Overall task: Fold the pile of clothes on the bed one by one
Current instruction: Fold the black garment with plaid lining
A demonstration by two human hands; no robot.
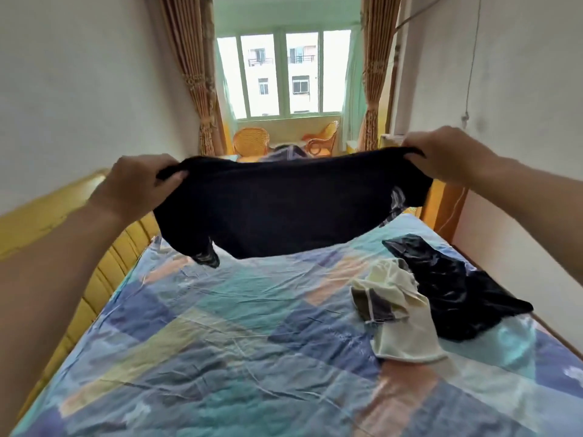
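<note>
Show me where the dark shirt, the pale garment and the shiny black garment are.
dark shirt (284,209): head view, middle of its hanging body.
pale garment (400,339): head view, its lower flat part.
shiny black garment (457,288): head view, its crumpled middle.

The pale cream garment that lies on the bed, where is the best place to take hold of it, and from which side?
Probably by the near hem of the cream garment, coming from above on the person's own side. That edge lies flat and free on the patterned bedsheet, while its far part is bunched and lies against the black garment, so a grip there could drag both.
</note>
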